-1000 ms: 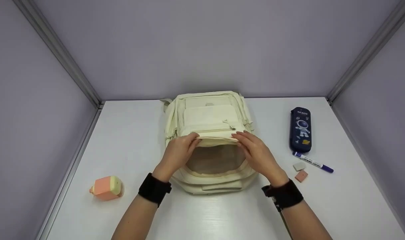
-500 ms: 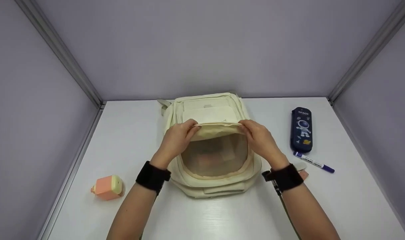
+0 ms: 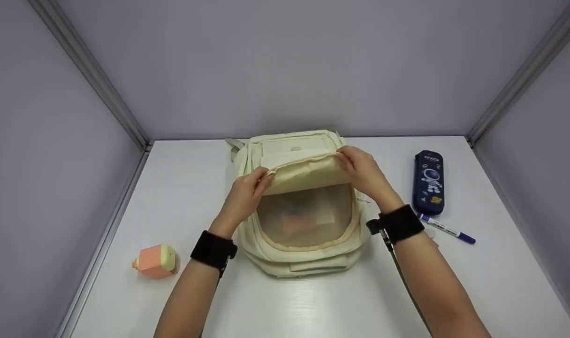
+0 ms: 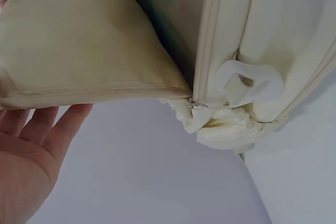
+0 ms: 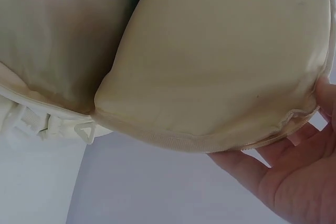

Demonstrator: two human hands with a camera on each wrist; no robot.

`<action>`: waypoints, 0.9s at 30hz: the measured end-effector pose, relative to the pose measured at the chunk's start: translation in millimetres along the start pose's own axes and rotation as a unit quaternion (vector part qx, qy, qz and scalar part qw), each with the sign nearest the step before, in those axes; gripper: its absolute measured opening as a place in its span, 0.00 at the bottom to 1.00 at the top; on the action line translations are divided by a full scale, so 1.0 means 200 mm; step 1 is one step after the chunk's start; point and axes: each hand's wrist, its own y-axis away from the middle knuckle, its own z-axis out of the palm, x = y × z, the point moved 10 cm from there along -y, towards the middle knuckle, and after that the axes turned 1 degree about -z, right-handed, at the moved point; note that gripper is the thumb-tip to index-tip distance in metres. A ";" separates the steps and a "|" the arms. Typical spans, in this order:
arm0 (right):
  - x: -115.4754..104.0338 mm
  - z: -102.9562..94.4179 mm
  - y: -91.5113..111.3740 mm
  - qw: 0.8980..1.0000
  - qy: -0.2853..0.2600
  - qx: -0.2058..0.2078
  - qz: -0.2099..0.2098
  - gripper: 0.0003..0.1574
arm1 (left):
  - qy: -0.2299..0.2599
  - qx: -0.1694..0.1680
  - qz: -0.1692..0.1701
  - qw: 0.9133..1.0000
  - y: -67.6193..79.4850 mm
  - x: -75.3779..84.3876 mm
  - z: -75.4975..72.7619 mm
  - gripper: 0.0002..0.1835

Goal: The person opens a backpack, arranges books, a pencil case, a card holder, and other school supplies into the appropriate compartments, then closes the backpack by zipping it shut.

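A cream backpack [image 3: 266, 258] lies on the white table, its main compartment unzipped. My left hand [image 3: 245, 195] pinches the left edge of the front flap [image 3: 308, 176], and my right hand [image 3: 364, 171] pinches its right edge, higher up. The flap is folded back, its yellowish lining facing me. Inside the opening, a blurred orange-pink patch [image 3: 299, 224] shows; I cannot tell what it is. In the left wrist view, a zipper pull [image 4: 197, 104] sits at the flap's corner. Fingers [image 5: 239, 166] lie behind the flap's edge in the right wrist view.
A navy pencil case [image 3: 429, 183] with space pictures lies at the right, a purple-capped marker [image 3: 446, 229] just below it. Small erasers are partly hidden by the right wrist. At the left lies an orange and yellow block-shaped bottle [image 3: 155, 261]. Panels enclose the table.
Both hands have raised the flap and folded it farther back, the right hand rising higher. The compartment's opening has widened and its lining shows more.
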 end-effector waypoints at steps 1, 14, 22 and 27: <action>0.00 0.00 0.00 1.000 -0.002 -0.005 0.002 0.15 | 0.003 0.006 -0.006 1.000 0.00 -0.02 0.00 0.12; 0.18 -0.06 0.06 0.999 -0.011 -0.019 0.046 0.25 | 0.004 0.047 -0.091 0.995 -0.09 -0.12 -0.04 0.13; 0.57 -0.13 0.22 0.981 0.124 -0.013 0.151 0.30 | 0.023 0.054 -0.128 0.990 -0.11 -0.17 -0.04 0.13; 0.77 -0.19 0.34 0.957 0.198 -0.004 0.213 0.34 | 0.023 0.051 -0.134 0.989 -0.11 -0.18 -0.03 0.14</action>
